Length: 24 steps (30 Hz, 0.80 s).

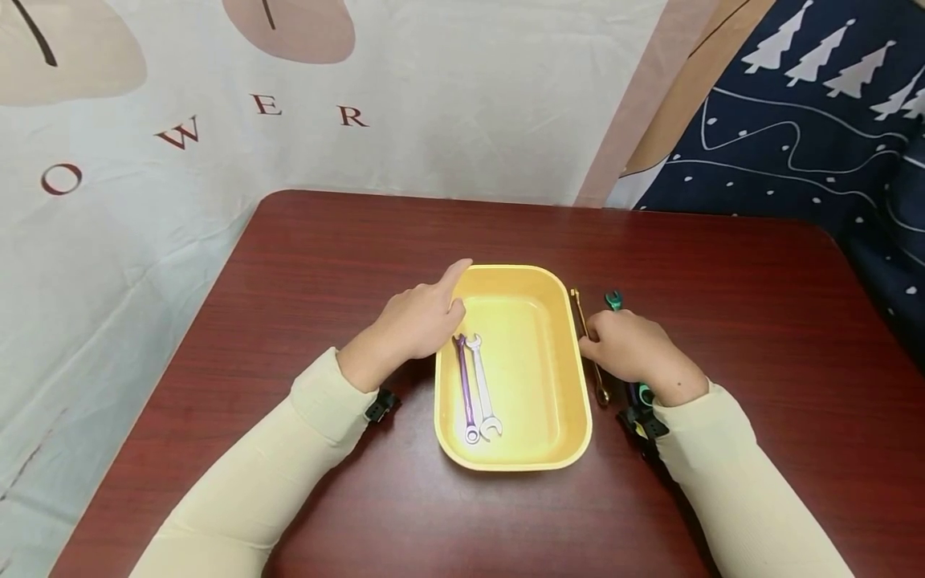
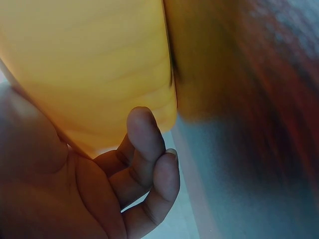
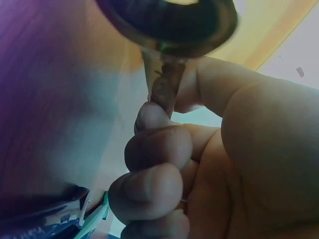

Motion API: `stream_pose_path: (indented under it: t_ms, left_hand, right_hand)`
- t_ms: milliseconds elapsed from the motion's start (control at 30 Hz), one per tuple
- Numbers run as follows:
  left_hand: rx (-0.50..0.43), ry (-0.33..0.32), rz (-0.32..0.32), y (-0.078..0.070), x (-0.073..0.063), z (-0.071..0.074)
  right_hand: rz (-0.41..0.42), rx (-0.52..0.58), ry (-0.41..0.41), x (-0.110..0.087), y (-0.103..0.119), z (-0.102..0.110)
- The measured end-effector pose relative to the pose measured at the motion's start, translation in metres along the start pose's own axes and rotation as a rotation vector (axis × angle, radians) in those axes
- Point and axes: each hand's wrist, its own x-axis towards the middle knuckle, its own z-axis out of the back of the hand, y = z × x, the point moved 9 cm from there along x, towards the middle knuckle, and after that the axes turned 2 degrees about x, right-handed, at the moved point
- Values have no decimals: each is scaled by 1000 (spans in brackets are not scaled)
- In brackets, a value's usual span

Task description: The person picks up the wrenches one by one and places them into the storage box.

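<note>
My left hand [image 1: 419, 317] holds the left rim of a yellow tray [image 1: 515, 466], index finger stretched toward its far corner. The left wrist view shows curled fingers close against the tray's outer wall [image 2: 99, 55]. Inside the tray, a purple wrench [image 1: 466, 393] and a silver wrench [image 1: 482, 389] lie side by side along the left. Right of the tray, my right hand [image 1: 632, 345] pinches a gold wrench [image 1: 598, 377] between thumb and fingers. Its ring end [image 3: 169, 45] looms large in the right wrist view.
A green wrench [image 1: 613, 300] lies partly hidden under my right hand, with dark and green pieces [image 3: 82, 216] beside it. The reddish-brown table [image 1: 347, 241] ends at a pale printed cloth [image 1: 462, 120] behind and a dark blue tree-patterned cloth [image 1: 795, 152] at right.
</note>
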Motion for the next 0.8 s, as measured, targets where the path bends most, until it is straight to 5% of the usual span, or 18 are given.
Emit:
stream_pose_path:
  t_ms: [800]
  left_hand:
    - [6, -2, 5, 1, 1, 1]
  right_hand:
    - [21, 19, -42, 1, 8, 2]
